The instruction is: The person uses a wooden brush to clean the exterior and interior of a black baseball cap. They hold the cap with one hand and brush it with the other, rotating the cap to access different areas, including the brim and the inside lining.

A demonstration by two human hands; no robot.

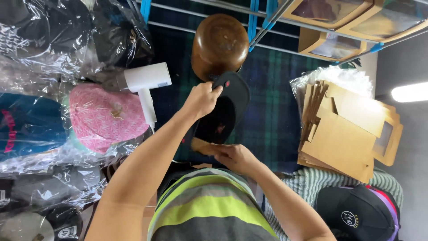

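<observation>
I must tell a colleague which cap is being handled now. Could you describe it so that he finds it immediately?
Start at the brown wooden dome-shaped form on the dark plaid cloth. Directly below it, the left hand and right hand hold a black cap. Unlike the neighbouring pink cap, it is unwrapped, not in plastic.

1. The left hand point(203, 99) reaches forward on a bare, nearly straight arm, fingers curled shut in a grip.
2. The right hand point(234, 157) sits nearer the body, forearm bent inward, fingers pinched closed.
3. The hands are apart.
</observation>
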